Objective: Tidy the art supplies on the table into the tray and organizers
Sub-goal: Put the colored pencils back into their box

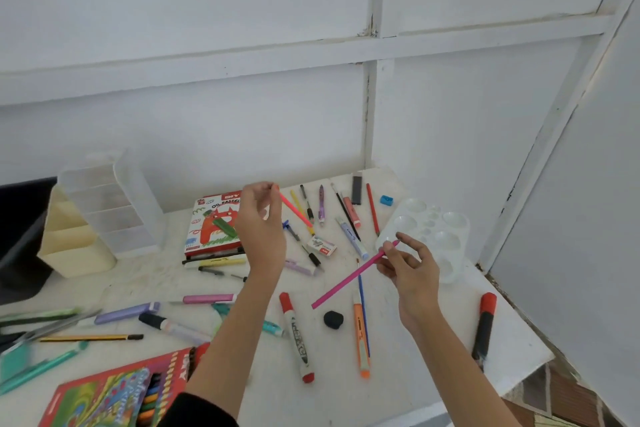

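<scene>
- Pencils filled both hands, each lifted above the white table (433,357).
- Between thumb and fingertips the left hand (258,218) pinched a coral pencil (296,213) near its top end; the shaft sloped down to the right, over loose pens.
- With curled fingers the right hand (410,270) held a magenta pencil (346,281) by its upper end. The rest slanted down-left toward a black eraser lump (333,319).
- At the table's far left stood a clear organizer (114,201) and a cream organizer (74,246), side by side and well apart from both pencils.
- Just behind the right hand lay a white paint palette (433,229).
- Markers, pens and highlighters lay scattered across the table, and an oil pastel box (211,225) sat behind the left hand.
</scene>
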A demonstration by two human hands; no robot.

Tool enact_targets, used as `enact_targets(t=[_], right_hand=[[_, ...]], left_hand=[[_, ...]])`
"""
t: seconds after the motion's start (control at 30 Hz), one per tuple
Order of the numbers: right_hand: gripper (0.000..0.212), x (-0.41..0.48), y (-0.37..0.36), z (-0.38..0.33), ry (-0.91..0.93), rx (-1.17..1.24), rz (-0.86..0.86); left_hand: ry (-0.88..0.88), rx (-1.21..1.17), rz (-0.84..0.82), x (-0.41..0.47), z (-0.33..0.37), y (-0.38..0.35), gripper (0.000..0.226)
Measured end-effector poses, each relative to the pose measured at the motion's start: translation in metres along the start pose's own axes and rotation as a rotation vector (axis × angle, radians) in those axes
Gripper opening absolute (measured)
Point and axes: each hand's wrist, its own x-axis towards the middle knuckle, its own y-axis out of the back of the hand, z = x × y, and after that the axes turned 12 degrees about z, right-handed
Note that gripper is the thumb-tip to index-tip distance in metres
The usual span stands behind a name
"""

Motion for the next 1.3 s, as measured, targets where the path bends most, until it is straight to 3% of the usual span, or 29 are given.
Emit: enact_targets(t=[0.23, 0.5, 0.7, 0.87, 1.0, 1.1, 1.2, 1.3], right_hand=[[0.027, -0.062, -0.012, 0.017, -0.064, 0.032, -0.187], [0.025, -0.126, -0.026, 0.035, -0.093, -0.012, -0.264], [0.022, -0.155, -0.028, 0.053, -0.005, -0.07, -0.11], [0.026, -0.174, -0.027, 0.076, 0.041, -0.059, -0.003], [0.026, -0.188, -0.03, 0.092, 0.05, -0.046, 0.093], [0.024, -0.199, -0.032, 0.102, 0.048, -0.041, 0.141], [0.027, -0.215, -0.035, 0.113, 0.075, -0.074, 0.16], [0.026, -0.232, -0.037, 0.121, 0.115, -0.188, 0.145]], left_hand=[[-0.239, -0.066, -0.092, -0.008, 0.036, 0.082, 0.013], [-0.371, 0.177, -0.274, -0.003, 0.023, 0.168, 0.023], [-0.343, 0.463, -0.455, -0.002, -0.021, 0.242, 0.018], [-0.448, 0.846, -0.594, -0.008, -0.063, 0.311, 0.028], [-0.577, 0.836, -0.568, -0.016, -0.085, 0.336, 0.023], [-0.476, 0.798, -0.563, -0.028, -0.095, 0.342, 0.027], [-0.499, 0.821, -0.504, -0.039, -0.097, 0.342, 0.035], [-0.533, 0.802, -0.445, -0.043, -0.099, 0.343, 0.023]])
